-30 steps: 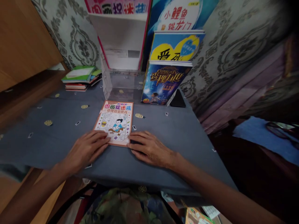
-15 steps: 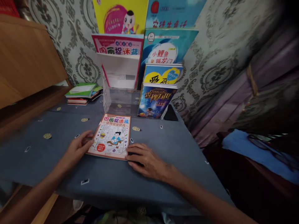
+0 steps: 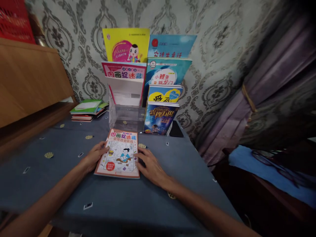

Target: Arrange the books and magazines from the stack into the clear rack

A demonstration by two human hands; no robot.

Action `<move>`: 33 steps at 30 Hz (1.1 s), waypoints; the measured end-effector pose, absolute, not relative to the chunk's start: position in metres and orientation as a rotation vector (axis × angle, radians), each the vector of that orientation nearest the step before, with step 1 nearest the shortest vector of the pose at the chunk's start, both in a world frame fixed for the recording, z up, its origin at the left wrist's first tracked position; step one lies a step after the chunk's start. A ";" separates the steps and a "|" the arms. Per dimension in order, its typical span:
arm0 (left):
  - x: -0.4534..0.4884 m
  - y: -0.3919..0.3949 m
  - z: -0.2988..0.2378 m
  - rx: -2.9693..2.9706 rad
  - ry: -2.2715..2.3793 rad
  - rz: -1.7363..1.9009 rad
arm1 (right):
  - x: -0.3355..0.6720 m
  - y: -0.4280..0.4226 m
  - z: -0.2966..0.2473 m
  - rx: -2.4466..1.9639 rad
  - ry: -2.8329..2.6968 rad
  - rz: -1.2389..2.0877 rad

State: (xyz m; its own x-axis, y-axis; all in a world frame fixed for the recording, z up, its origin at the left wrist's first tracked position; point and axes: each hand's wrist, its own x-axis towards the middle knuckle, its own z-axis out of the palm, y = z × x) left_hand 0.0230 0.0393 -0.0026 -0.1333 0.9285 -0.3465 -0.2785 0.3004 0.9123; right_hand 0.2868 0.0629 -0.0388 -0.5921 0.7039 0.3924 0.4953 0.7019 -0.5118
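Observation:
A picture book point(image 3: 119, 154) with an orange-edged cover and a drawn seated figure is in front of me, its cover facing up. My left hand point(image 3: 95, 156) grips its left edge, the thumb over the cover and the other fingers partly hidden. On the opposite side my right hand point(image 3: 150, 166) holds the right edge, fingertips and thumb against it. Just beyond the book stands a clear acrylic rack point(image 3: 125, 116) with books in two columns. A dark blue book point(image 3: 159, 120) is at the front of its right column.
A patterned grey-blue cloth covers the table point(image 3: 61, 184). Several books lie in a stack point(image 3: 87, 110) at the back left, near a wooden panel point(image 3: 32, 79). A black phone-like slab point(image 3: 176, 129) lies right of the rack. Glasses point(image 3: 274, 164) rest on blue cloth point(image 3: 247, 161) at the right.
My right hand has moved up along the book's right edge, and my left thumb now lies over the cover. The view has tilted up, showing more wall above the rack.

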 end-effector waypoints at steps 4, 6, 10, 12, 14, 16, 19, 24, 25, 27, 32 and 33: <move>0.023 0.031 -0.001 0.720 1.183 1.232 | 0.283 0.076 -0.050 -0.975 -2.128 0.667; 0.024 0.028 0.001 0.737 1.151 1.212 | 0.278 0.081 -0.054 -0.984 -1.964 0.814; 0.028 0.026 0.004 0.723 1.118 1.213 | 0.273 0.088 -0.052 -1.051 -1.570 1.191; 0.028 0.027 0.004 0.708 1.108 1.227 | 0.275 0.089 -0.045 -1.009 -1.459 1.425; 0.028 0.027 0.003 0.703 1.091 1.222 | 0.280 0.086 -0.035 -0.934 -1.402 1.655; 0.026 0.028 0.005 0.704 1.071 1.211 | 0.283 0.082 -0.024 -0.877 -1.342 1.812; 0.025 0.033 0.015 0.717 1.065 1.219 | 0.284 0.076 -0.008 -0.816 -1.250 1.828; 0.033 0.048 0.039 0.825 1.072 1.411 | 0.275 0.075 0.022 -0.709 -1.385 1.420; 0.035 0.051 0.042 0.857 1.071 1.477 | 0.274 0.076 0.027 -0.702 -1.443 1.300; 0.041 0.056 0.043 0.899 1.107 1.610 | 0.272 0.076 0.032 -0.699 -1.548 1.066; 0.050 0.061 0.031 0.881 1.169 1.590 | 0.273 0.074 0.017 -0.692 -1.666 0.836; 0.051 0.061 0.029 0.888 1.145 1.536 | 0.273 0.073 0.011 -0.703 -1.671 0.829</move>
